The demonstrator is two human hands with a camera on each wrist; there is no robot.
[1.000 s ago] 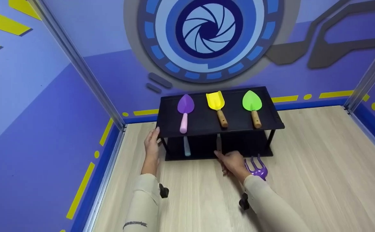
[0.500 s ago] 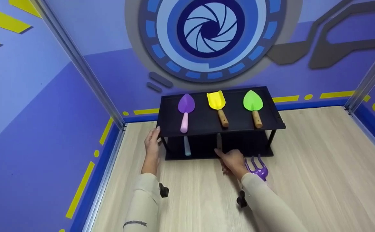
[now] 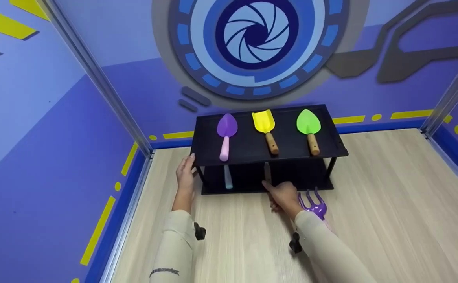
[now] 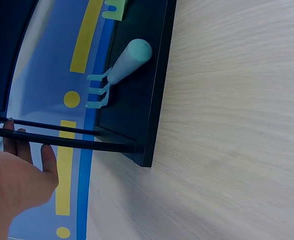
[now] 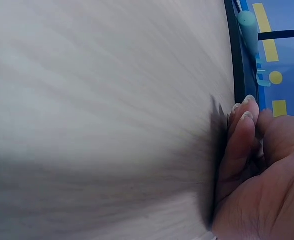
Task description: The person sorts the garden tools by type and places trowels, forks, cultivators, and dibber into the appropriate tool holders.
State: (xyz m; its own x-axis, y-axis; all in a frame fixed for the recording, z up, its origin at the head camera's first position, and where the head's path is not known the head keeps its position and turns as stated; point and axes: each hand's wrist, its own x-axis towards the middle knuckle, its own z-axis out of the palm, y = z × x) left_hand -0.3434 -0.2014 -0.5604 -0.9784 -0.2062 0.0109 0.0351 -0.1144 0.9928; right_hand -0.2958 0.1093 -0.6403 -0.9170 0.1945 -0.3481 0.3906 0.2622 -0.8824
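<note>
At the left end of a black two-tier rack (image 3: 244, 149), my left hand (image 3: 185, 177) holds the front corner by the post, fingers behind the post in the left wrist view. My right hand (image 3: 284, 194) pinches the wooden handle (image 3: 267, 173) of a small garden tool at the middle of the lower tier. That tool's head is hidden under the upper tier in the head view. Left of it on the same tier lies a light blue hand rake (image 4: 129, 62). A green pronged head (image 4: 114, 10) shows at the top of the left wrist view.
On the upper tier lie a purple trowel (image 3: 227, 125), a yellow shovel (image 3: 264, 122) and a green trowel (image 3: 308, 122). A purple hand rake (image 3: 316, 206) lies on the wooden tabletop (image 3: 390, 204), partly behind my right forearm. Blue panels (image 3: 130, 86) stand behind and beside.
My right hand shifts very slightly upward at the handle between the first two frames. The left hand and the other tools stay in place.
</note>
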